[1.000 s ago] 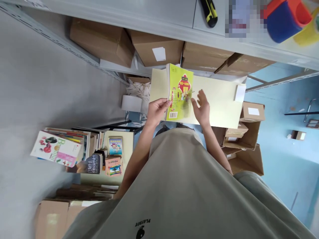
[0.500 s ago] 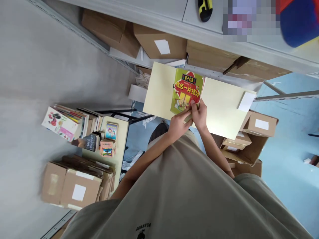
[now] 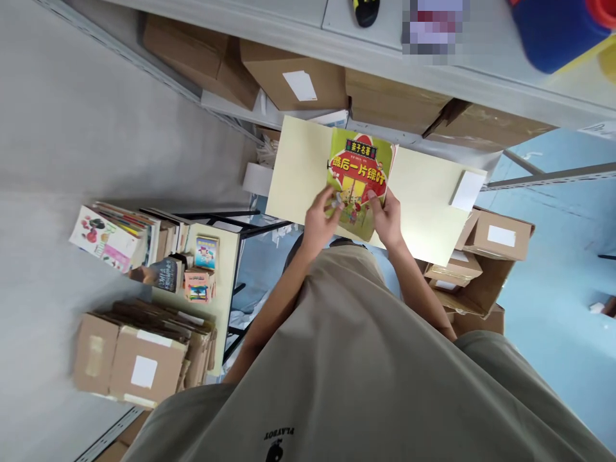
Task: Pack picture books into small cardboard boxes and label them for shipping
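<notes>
A green and red children's book [image 3: 356, 157] with yellow Chinese lettering lies face up over a pale yellow tabletop [image 3: 423, 199]. My right hand [image 3: 387, 221] grips the book by its right edge, thumb on the cover and the other fingers hidden beneath. At the lower left of the cover is my left hand [image 3: 318, 224], its fingers pinched together. A small whitish scrap [image 3: 337, 201] shows at those fingertips, too small to name. On the table's right end rests a white rectangular pad or card [image 3: 468, 190].
Cardboard boxes [image 3: 293, 77] line a shelf beyond the table. A grey upper surface holds a black and yellow tool [image 3: 366, 11] and a blue container [image 3: 553, 32]. Books [image 3: 110, 237] and flattened cartons [image 3: 144, 359] occupy a left-hand table. More boxes [image 3: 498, 235] are stacked at right.
My left hand has moved left, away from my right hand, onto the book's lower left, uncovering more of the cover. My right hand still holds the book's right edge.
</notes>
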Motion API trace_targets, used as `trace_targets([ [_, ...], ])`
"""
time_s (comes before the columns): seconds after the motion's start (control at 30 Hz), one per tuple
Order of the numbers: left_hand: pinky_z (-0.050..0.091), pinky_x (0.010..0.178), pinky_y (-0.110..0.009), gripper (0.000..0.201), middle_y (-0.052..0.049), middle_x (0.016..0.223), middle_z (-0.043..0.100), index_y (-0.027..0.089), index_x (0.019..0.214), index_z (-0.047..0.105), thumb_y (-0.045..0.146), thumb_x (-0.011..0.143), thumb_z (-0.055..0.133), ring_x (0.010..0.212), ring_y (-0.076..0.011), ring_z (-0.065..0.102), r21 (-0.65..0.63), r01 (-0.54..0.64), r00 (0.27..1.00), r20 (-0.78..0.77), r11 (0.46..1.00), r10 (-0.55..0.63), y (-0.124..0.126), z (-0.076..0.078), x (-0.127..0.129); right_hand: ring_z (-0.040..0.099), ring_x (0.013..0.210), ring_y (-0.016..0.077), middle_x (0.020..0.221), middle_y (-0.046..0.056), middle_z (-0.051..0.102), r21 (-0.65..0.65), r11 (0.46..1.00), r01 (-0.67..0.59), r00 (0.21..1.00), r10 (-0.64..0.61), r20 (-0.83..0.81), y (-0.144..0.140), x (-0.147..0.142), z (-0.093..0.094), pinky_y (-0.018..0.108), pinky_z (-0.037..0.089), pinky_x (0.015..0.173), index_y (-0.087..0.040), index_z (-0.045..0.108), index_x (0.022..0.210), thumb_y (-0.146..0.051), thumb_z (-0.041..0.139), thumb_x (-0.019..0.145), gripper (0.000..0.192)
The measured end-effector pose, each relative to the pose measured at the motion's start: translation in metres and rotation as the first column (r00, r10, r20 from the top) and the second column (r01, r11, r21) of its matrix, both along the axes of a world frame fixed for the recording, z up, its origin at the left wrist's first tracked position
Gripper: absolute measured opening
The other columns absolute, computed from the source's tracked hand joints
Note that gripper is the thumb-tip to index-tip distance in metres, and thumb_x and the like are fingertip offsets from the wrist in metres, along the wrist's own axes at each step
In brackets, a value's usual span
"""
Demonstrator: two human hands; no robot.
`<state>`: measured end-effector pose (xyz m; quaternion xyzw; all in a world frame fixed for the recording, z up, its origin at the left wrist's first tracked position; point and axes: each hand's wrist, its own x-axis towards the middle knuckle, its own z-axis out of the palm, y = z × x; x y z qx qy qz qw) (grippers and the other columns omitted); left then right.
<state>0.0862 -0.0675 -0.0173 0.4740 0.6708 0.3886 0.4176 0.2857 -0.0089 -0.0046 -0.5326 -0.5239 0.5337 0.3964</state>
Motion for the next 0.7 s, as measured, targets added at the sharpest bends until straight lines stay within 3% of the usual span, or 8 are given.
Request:
trace_targets([
  [0.1,0.063,0.128,-0.057,0.083,-0.027,0.172,0.069,0.019,0.159,0.071,0.074,0.099,0.088,0.159,-0.0416,0.071,-0.085,-0.128,0.989,0.068,0.988,0.134,0.011,-0.018,-0.028,0.082,0.109,0.0296,0.115,0.008,0.088,-0.031,1.0,0.005,0.997,-0.007,-0.071,0.002,0.011,0.002,0.049,0.071,0.101,-0.032,0.08,0.136,-0.089,0.064,0.106,0.067],
  [0.23,0.069,0.117,-0.053,0.082,-0.022,0.14,0.088,0.018,0.135,0.084,0.083,0.086,0.094,0.138,-0.0386,0.083,-0.168,-0.002,0.921,0.384,0.986,0.067,0.022,-0.012,-0.043,0.085,0.109,0.0289,0.118,0.007,0.09,-0.052,0.999,0.01,0.988,-0.017,-0.151,0.002,0.026,0.006,0.048,0.072,0.101,-0.032,0.082,0.134,-0.09,0.071,0.103,0.066],
  [0.3,0.073,0.106,-0.047,0.076,-0.018,0.124,0.092,0.018,0.124,0.087,0.081,0.084,0.096,0.122,-0.0353,0.087,-0.194,0.051,0.887,0.46,0.98,0.045,0.023,-0.005,-0.036,0.086,0.109,0.0289,0.119,0.008,0.09,-0.058,0.998,0.005,0.986,-0.015,-0.167,0.0,0.035,0.008,0.049,0.073,0.101,-0.031,0.082,0.132,-0.088,0.074,0.102,0.064],
  [0.43,0.072,0.091,-0.039,0.069,-0.014,0.107,0.092,0.017,0.109,0.089,0.079,0.08,0.097,0.103,-0.0297,0.087,-0.214,0.03,0.888,0.454,0.976,0.072,0.02,-0.001,-0.005,0.086,0.105,0.0282,0.118,0.008,0.09,-0.088,0.996,0.026,0.987,-0.039,-0.155,-0.007,0.054,0.009,0.049,0.073,0.1,-0.03,0.082,0.129,-0.085,0.077,0.1,0.063],
  [0.57,0.069,0.084,-0.037,0.066,-0.01,0.098,0.09,0.018,0.104,0.087,0.08,0.083,0.093,0.097,-0.0276,0.084,-0.239,0.047,0.888,0.455,0.97,0.069,0.012,-0.007,0.019,0.086,0.106,0.029,0.116,0.008,0.091,-0.125,0.991,0.048,0.991,-0.062,-0.116,-0.013,0.073,0.006,0.048,0.073,0.097,-0.029,0.081,0.125,-0.085,0.078,0.098,0.062],
  [0.7,0.069,0.082,-0.036,0.07,-0.012,0.097,0.089,0.016,0.1,0.085,0.082,0.077,0.096,0.1,-0.0298,0.085,-0.264,0.052,0.882,0.464,0.963,0.079,0.005,-0.005,0.02,0.087,0.104,0.0295,0.111,0.007,0.091,-0.132,0.99,0.042,0.991,-0.058,-0.119,-0.015,0.075,0.002,0.047,0.073,0.093,-0.029,0.079,0.118,-0.086,0.08,0.095,0.062],
])
